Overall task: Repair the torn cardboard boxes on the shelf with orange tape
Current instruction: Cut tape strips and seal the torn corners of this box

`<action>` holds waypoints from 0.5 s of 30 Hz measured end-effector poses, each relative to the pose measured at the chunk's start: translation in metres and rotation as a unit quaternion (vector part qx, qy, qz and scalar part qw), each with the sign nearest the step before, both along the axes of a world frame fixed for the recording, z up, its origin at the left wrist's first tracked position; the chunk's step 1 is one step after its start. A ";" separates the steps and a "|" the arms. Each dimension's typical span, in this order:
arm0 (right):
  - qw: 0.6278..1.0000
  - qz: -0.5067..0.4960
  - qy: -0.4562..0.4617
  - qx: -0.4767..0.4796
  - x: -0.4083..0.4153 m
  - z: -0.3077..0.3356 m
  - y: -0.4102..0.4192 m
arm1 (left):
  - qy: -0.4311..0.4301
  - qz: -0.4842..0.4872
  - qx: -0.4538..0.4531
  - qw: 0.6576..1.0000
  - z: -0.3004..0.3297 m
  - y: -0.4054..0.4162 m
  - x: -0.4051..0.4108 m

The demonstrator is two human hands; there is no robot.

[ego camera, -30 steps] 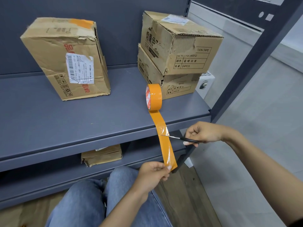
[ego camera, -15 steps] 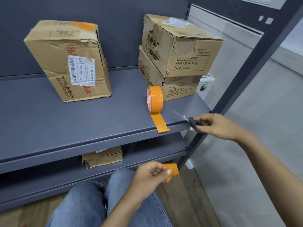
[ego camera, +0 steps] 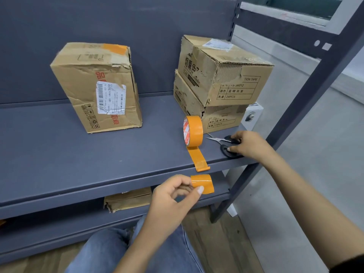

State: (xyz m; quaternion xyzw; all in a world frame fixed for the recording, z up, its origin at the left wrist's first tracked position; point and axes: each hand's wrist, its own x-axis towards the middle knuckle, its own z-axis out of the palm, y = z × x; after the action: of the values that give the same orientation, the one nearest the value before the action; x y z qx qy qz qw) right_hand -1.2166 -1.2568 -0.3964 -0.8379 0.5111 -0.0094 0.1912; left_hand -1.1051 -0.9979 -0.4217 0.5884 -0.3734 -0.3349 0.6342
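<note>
Orange cut strip (ego camera: 202, 183) is pinched between thumb and curled fingers of your left hand (ego camera: 173, 196), at 6 o'clock of the tape roll (ego camera: 193, 130) standing on the shelf (ego camera: 98, 154). Your right hand (ego camera: 249, 145), fingers bent on the scissors (ego camera: 226, 144), rests at 3 o'clock. Keep the strip flat; press it over the upper box's (ego camera: 222, 71) tear. Half a second earlier the scissors were airborne.

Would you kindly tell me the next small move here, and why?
Probably let go of the scissors, already lying on the shelf under the right hand; the left hand pinches a cut tape strip needing both hands.
</note>
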 end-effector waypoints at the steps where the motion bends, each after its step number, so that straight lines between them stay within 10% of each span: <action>1: 1.000 0.008 0.008 -0.022 0.000 0.001 0.003 | -0.010 0.007 -0.006 1.000 0.001 -0.001 0.003; 4: 0.996 0.012 -0.062 -0.061 0.000 0.015 0.022 | -0.067 0.023 -0.017 0.997 0.005 -0.002 0.011; 10: 0.924 0.130 -0.140 0.332 0.025 0.044 0.084 | -0.164 0.039 -0.080 0.982 0.011 -0.006 0.022; 15: 0.882 0.137 -0.223 0.392 0.051 0.049 0.100 | -0.200 0.049 -0.080 0.975 0.011 -0.004 0.028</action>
State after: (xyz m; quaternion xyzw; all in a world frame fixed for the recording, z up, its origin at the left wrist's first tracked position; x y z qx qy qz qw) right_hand -1.1658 -1.1566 -0.3476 -0.7323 0.2970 0.0312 0.6121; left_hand -1.0768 -1.0015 -0.4106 0.6083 -0.4888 -0.1482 0.6075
